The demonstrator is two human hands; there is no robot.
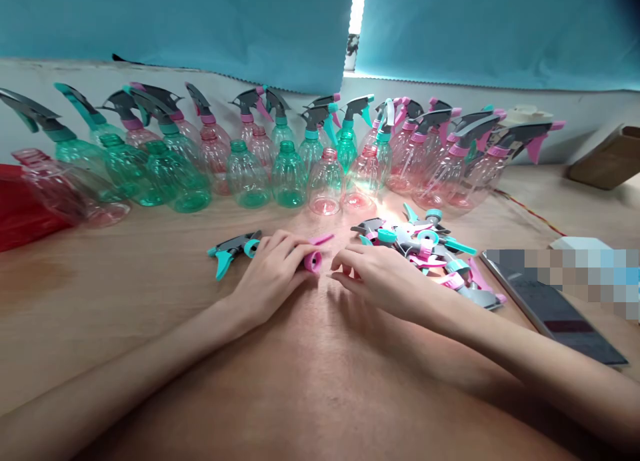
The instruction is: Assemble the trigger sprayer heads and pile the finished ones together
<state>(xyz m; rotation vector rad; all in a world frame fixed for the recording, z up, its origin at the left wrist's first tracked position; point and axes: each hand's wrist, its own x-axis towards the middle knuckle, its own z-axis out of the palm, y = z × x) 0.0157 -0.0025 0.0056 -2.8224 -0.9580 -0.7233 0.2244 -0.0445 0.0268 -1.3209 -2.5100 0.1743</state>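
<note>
My left hand (275, 267) is closed over a pink spray trigger head (313, 261). Its round pink collar faces me and a pink lever pokes out beyond my fingers; the rest is covered by the hand. Just left of that hand lies a grey and teal spray trigger head (233, 251) on the table. My right hand (373, 274) is a short way to the right of the pink collar, its fingers bent and slightly apart, with nothing visible between them. Behind and beside it is a pile of loose spray trigger heads (425, 237) in grey, teal and pink.
Open-necked bottles, green (289, 174) and pink (326, 184), line the back of the wooden table (320, 394). Behind them stand several bottles with trigger heads fitted (420, 141). A dark flat panel (560, 307) lies at right, a red item (25, 207) at far left.
</note>
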